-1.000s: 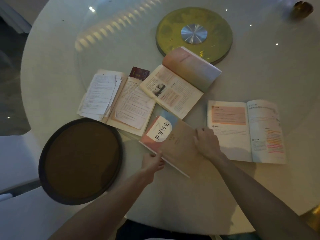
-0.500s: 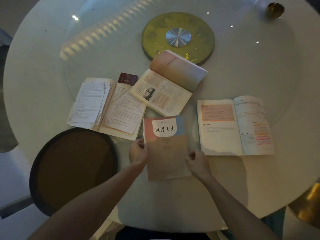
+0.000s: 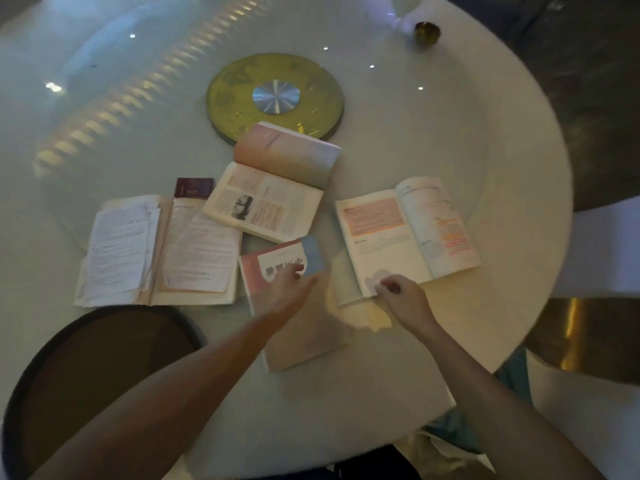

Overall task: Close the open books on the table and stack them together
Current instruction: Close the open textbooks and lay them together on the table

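A closed book [image 3: 304,334] with a pink, white and blue cover lies on the round white table [image 3: 381,393] in front of me. My left hand [image 3: 287,289] rests flat on its cover, fingers stretched out. My right hand [image 3: 398,294] has its fingers curled on the near left corner of the right open book [image 3: 408,233], which has orange highlighted pages. A middle open book [image 3: 270,199] lies behind the closed one, its far half arched up. At the left lies a third open book [image 3: 194,258] with loose papers [image 3: 117,251] on it.
A small dark red booklet [image 3: 192,187] peeks out behind the left book. A gold-green turntable disc [image 3: 311,95] sits at the table's centre. There is a small brass object [image 3: 426,32] at the far right, and a dark round tray [image 3: 86,375] at the near left edge.
Both hands have let go of the closed book's sides. My left hand now lies on its cover, and my right hand has moved right to the right open book's near corner.
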{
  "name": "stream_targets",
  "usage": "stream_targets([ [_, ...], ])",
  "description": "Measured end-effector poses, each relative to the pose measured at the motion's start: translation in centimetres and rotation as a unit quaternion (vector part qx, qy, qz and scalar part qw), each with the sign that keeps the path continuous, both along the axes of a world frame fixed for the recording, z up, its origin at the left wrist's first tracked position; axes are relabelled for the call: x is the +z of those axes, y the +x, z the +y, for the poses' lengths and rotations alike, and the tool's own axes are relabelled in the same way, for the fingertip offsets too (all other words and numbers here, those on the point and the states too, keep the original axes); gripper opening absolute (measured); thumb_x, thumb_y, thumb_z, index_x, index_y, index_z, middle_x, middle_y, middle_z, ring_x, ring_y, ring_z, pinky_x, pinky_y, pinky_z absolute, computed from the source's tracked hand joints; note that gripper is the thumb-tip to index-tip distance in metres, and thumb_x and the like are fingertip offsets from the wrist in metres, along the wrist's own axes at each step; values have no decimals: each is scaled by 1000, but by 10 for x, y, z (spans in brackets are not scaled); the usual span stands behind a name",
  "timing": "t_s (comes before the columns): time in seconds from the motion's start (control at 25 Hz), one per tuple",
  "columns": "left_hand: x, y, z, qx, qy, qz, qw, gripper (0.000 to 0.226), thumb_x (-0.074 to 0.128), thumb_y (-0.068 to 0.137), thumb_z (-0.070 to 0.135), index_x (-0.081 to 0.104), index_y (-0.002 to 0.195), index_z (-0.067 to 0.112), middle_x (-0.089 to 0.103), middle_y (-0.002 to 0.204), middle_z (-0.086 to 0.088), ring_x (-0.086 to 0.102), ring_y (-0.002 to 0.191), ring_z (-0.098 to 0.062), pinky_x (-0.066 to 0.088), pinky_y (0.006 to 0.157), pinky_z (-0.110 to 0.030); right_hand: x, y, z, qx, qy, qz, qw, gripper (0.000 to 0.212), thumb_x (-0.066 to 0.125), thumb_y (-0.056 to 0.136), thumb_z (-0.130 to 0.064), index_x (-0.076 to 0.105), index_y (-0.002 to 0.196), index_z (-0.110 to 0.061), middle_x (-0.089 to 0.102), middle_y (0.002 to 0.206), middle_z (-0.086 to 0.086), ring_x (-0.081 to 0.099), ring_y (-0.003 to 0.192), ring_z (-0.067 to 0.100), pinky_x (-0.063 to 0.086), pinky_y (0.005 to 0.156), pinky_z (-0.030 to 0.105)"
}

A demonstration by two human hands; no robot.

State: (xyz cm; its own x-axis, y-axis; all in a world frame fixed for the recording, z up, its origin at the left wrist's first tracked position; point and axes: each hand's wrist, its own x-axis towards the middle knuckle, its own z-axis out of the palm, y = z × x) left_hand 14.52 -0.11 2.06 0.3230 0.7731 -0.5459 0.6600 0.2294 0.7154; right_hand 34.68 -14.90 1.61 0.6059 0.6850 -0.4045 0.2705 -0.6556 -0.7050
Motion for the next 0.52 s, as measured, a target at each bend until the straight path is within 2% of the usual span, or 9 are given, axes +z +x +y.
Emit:
stream_targets([
  [0.08,6,33,2,24,-87,-33,995,55,69,90,39,56,137,12,59,127,-8,60,110,-24,54,86,-33,7,29,-10,-82,25,36,996,16,71,93,-31,72,94,-15,73,94,-1,67,88,19,57,82,38],
  [0.16,4,76,-5,35,-116,-31,992,34,70,89,37,63,114,16,58,103,-8,61,92,-23,53,85,-34,3,68,-27,-180,41,78,980,23,73,91,-34,71,101,-14,72,103,6,68,91,21,61,86,49],
  [0.2,3,88,-6,48,-130,-29,990,23,69,89,36,60,96,15,53,88,-8,56,78,-21,49,78,-33,-4,79,-33,-230,41,107,966,30,75,90,-35,70,107,-11,71,108,11,67,89,21,61,82,47],
  [0.24,1,98,-7,62,-145,-29,987,25,69,90,34,54,85,14,47,78,-8,49,69,-20,44,73,-34,-10,88,-38,-279,42,140,949,36,77,89,-35,69,112,-8,71,110,14,66,86,21,60,78,43],
  [0.28,-1,113,-11,79,-162,-20,983,27,68,92,32,50,84,13,44,76,-6,47,68,-19,43,73,-36,-18,103,-46,-324,50,184,927,41,79,88,-33,69,117,-6,70,108,16,66,83,23,58,76,41],
  [0.36,-7,135,-19,136,-190,-9,972,25,66,95,28,50,101,9,49,93,-6,53,87,-23,48,84,-39,-29,126,-53,-392,89,302,865,51,81,86,-26,67,124,4,68,103,17,68,84,28,58,82,42],
  [0.44,-7,150,-26,182,-221,-11,958,32,64,96,24,52,120,5,54,112,-6,56,108,-30,48,98,-43,-36,147,-51,-430,140,399,798,50,79,88,-18,65,130,4,68,109,17,68,93,28,58,98,45],
  [0.48,-7,157,-28,203,-229,-12,952,38,63,96,23,54,125,1,60,118,-10,59,114,-32,49,97,-43,-38,157,-48,-431,160,434,774,49,76,90,-16,63,135,-1,69,116,17,68,99,27,55,103,47],
  [0.52,-10,159,-29,210,-230,-10,950,41,63,97,23,56,128,-1,65,121,-13,62,115,-33,51,91,-42,-40,162,-45,-422,180,452,765,45,72,93,-16,62,137,-7,69,122,15,68,103,26,54,102,46],
])
